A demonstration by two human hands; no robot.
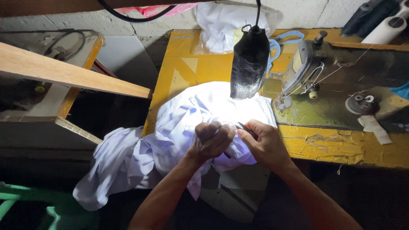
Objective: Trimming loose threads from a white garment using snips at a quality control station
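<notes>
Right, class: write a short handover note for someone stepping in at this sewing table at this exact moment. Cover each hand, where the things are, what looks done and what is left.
Left hand: closed in a fist, its grip bunching the white cotton garment.
Right hand: pinching a small dark metal tool, probably thread snips, its tip at the cloth beside the left hand.
The garment lies on the yellow worn wooden table, partly hanging off its front edge, under the black hanging lamp. The grey sewing machine stands unused to the right.
Done: cannot tell.
Left: apparently more trimming or picking at the held spot.
</notes>
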